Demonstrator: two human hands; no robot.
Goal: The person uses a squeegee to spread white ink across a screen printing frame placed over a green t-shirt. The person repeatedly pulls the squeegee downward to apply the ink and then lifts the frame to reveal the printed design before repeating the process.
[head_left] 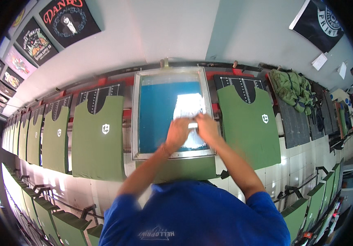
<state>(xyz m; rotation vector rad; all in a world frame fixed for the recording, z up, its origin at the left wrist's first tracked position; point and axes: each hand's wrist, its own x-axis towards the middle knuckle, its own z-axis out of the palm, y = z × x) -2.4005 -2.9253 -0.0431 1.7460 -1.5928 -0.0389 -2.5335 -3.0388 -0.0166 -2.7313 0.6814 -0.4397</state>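
A printing screen (pixel 136 119) with a metal frame and blue mesh (pixel 156 117) lies flat in front of me. Its lower edge rests over a green shirt piece (pixel 184 169). My left hand (pixel 178 132) and my right hand (pixel 207 128) are closed side by side on a squeegee (pixel 193 125) over the right half of the mesh. Most of the squeegee is hidden by my fingers; a pale bit shows between them. White ink (pixel 189 104) covers the mesh beyond my hands, and a whitish patch shows on the near side.
Green shirt pieces with a white shield print lie on boards to the left (pixel 98 139) and right (pixel 250 127). A heap of green cloth (pixel 291 90) lies on a dark board (pixel 293 123) at the right. Another row of green-covered boards (pixel 70 223) stands behind me.
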